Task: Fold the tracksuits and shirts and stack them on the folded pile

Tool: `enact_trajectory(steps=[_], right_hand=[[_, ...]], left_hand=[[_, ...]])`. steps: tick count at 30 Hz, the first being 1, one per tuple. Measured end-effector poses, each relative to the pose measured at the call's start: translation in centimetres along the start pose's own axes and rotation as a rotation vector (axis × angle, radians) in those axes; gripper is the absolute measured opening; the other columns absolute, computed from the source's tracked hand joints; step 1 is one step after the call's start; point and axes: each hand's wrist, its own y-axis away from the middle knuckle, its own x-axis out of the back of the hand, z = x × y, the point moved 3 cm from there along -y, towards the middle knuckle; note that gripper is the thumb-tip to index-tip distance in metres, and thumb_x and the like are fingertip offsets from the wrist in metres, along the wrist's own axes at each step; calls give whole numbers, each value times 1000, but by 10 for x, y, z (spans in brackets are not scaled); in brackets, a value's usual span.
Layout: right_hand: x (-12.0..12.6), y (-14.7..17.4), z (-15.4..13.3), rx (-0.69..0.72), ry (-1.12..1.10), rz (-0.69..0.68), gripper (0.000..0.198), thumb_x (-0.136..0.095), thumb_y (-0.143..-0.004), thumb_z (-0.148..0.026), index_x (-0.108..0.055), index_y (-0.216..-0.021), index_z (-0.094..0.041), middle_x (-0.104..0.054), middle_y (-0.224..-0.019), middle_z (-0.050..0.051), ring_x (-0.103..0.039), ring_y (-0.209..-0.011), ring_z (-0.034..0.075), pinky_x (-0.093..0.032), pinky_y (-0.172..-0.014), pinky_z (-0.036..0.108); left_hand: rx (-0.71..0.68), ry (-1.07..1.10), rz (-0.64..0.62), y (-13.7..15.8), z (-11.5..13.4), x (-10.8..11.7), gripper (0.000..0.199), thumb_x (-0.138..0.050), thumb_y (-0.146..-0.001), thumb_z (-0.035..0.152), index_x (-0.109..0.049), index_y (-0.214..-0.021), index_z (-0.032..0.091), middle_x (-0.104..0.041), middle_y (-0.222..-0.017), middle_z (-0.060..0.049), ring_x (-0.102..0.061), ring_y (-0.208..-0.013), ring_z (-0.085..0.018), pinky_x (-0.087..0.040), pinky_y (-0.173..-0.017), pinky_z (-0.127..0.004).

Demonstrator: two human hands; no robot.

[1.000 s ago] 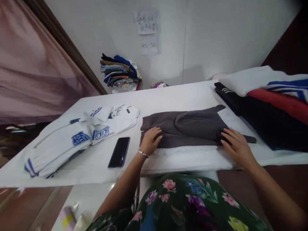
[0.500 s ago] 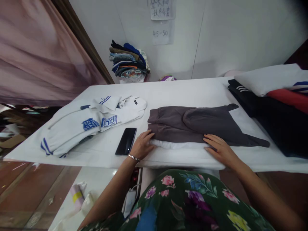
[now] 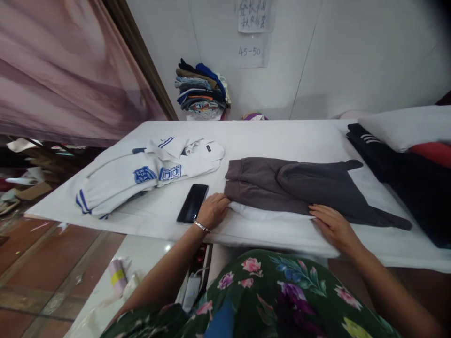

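Observation:
A dark grey-brown garment [image 3: 292,183] lies flattened lengthwise on the white-covered table, its ribbed bands at the left end and two narrow points at the right. I cannot tell what kind of garment it is. At its near left corner, my left hand [image 3: 213,210] is closed, fingers curled on the edge. My right hand [image 3: 333,226] grips the near edge farther along, fingertips on the cloth and thumb mostly hidden. A black phone [image 3: 192,203] lies just left of my left hand.
A white jacket [image 3: 120,178] with blue stripes and badges lies at the left. Dark clothes [image 3: 398,183] and a red piece [image 3: 433,154] are heaped at the right. Behind the table's far edge stands a folded clothes stack [image 3: 202,89]. A pinkish curtain [image 3: 70,61] hangs at left.
The whole view has shifted, so things sit farther right. My left fingers have curled in on the garment's corner, and my right fingers have closed on its near edge. The garment lies much the same.

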Motion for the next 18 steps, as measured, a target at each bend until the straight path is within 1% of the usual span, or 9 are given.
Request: enact_trajectory(steps=[2, 4, 6, 8, 10, 12, 16, 18], right_hand=[[-2, 1, 0, 14, -9, -8, 26, -46, -90, -28, -67, -104, -25, -68, -110, 6, -59, -110, 24, -48, -93, 46], [-4, 3, 0, 27, -7, -13, 24, -48, -90, -29, -68, -102, -25, -69, -109, 6, -60, -109, 24, -49, -91, 46], [-6, 3, -1, 28, -2, -15, 23, -49, -89, -28, -68, -101, -25, -68, -110, 6, -60, -109, 25, -49, -90, 47], [-7, 3, -2, 27, -3, -21, 24, -49, -89, -28, -69, -101, -25, -68, -111, 6, -60, -109, 25, -49, -90, 47], [-5, 1, -4, 22, -5, -31, 24, -48, -88, -28, -69, -101, -25, -67, -112, 6, -60, -108, 25, -50, -90, 48], [-2, -1, -6, 7, -3, -44, 24, -50, -88, -30, -69, -101, -25, -67, -112, 7, -60, -108, 26, -51, -90, 48], [4, -11, -20, 6, -51, -44, 26, -55, -86, -34, -66, -109, -27, -64, -118, 7, -58, -112, 26, -50, -93, 48], [3, -21, -33, 33, -87, -17, 28, -54, -87, -31, -64, -113, -28, -63, -120, 6, -56, -114, 25, -49, -96, 48]], left_hand=[[-8, -40, 57, -4, -9, 10, 22, -49, -82, 12, -64, -94, 22, -62, -94, -5, -55, -91, -20, -42, -81, -34], [-27, -60, 51, -5, -17, 13, 21, -48, -83, 12, -65, -91, 21, -63, -91, -5, -55, -88, -20, -42, -79, -34], [-42, -58, -4, -3, -22, 6, 19, -49, -81, 11, -65, -85, 20, -63, -85, -5, -56, -85, -19, -42, -75, -33], [-30, -42, -30, 0, -24, -3, 19, -51, -79, 9, -65, -83, 20, -62, -84, -5, -56, -85, -20, -43, -74, -32], [11, -7, -16, 3, -25, -8, 20, -51, -77, 8, -65, -84, 21, -62, -85, -5, -57, -86, -19, -44, -75, -32], [71, 74, -11, 5, -26, -9, 22, -51, -75, 7, -65, -85, 21, -62, -86, -4, -58, -86, -18, -45, -76, -31], [230, 337, -28, 4, -28, -5, 25, -49, -70, 5, -64, -82, 21, -62, -87, -1, -59, -81, -14, -47, -72, -27], [311, 409, 50, 1, -26, 1, 22, -48, -70, 7, -62, -80, 21, -61, -85, 0, -58, -77, -14, -48, -69, -26]])
